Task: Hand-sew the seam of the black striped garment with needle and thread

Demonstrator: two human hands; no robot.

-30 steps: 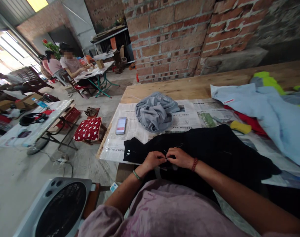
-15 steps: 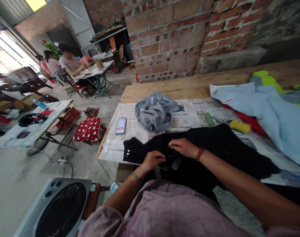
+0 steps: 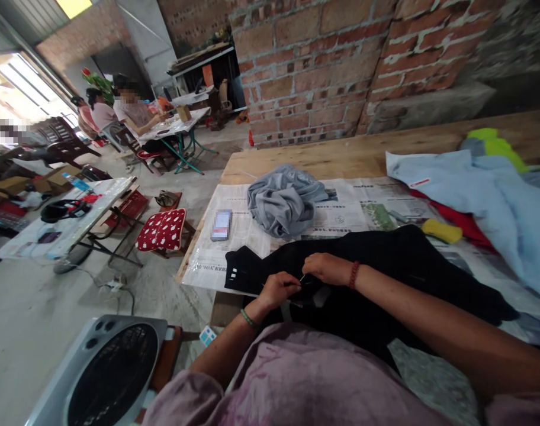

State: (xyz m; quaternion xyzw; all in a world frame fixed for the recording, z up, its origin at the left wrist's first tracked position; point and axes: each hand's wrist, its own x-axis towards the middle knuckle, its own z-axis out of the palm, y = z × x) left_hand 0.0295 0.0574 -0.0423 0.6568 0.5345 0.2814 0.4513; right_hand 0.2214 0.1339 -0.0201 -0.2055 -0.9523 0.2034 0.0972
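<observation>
A black garment (image 3: 376, 254) lies across the table's front edge and down over my lap. Above it my left hand (image 3: 277, 290) is closed in a pinch, fingertips pointing right. My right hand (image 3: 327, 269) is pinched too, just to the right and slightly farther off. A thin pale needle-like piece (image 3: 302, 278) shows between the two sets of fingertips, seemingly in the right hand's grip. What the left fingers hold is too small to make out.
Newspaper under clear plastic covers the wooden table (image 3: 270, 163). On it are a crumpled grey cloth (image 3: 283, 201), a phone (image 3: 221, 225), a yellow piece (image 3: 442, 231) and a light blue garment (image 3: 474, 189). A fan-like appliance (image 3: 105, 373) stands lower left. People sit at a far table.
My right hand has come left and a little nearer, so the fingertips of both hands are closer together. The thin pale piece shows more clearly. The view has shifted slightly.
</observation>
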